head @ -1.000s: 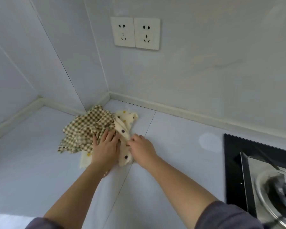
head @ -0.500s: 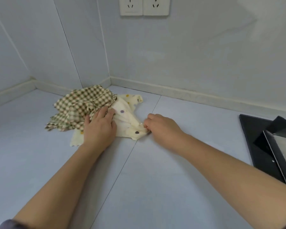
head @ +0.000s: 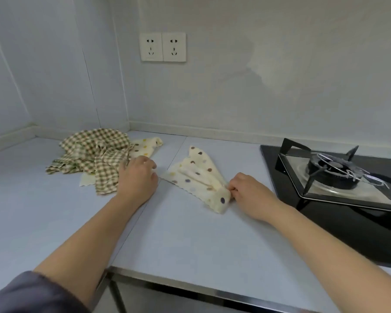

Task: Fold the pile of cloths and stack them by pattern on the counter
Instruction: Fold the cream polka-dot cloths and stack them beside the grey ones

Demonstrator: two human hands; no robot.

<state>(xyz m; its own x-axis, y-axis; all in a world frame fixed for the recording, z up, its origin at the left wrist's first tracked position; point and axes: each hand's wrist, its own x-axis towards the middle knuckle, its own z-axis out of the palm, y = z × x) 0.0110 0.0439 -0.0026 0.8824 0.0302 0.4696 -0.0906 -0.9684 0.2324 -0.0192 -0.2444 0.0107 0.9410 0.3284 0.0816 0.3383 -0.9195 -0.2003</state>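
A heap of green-and-cream checked cloths (head: 93,154) lies in the counter's back left corner. A second cream dotted cloth (head: 146,146) peeks out from under the heap. One cream cloth with coloured dots (head: 196,175) lies apart on the counter (head: 190,240), bunched toward its right corner. My right hand (head: 248,193) pinches that corner. My left hand (head: 138,177) rests at the heap's right edge with loosely curled fingers, holding nothing I can see. Its thumb is just short of the dotted cloth's left corner.
A black gas hob (head: 339,184) with a burner and pan support fills the right side, close to my right hand. A double wall socket (head: 163,47) sits above the corner. The counter's front edge (head: 190,288) runs below my forearms.
My right hand has dragged the dotted cloth out of the heap and to the right. My left hand has gone from pressing flat on the heap to resting at its right edge.
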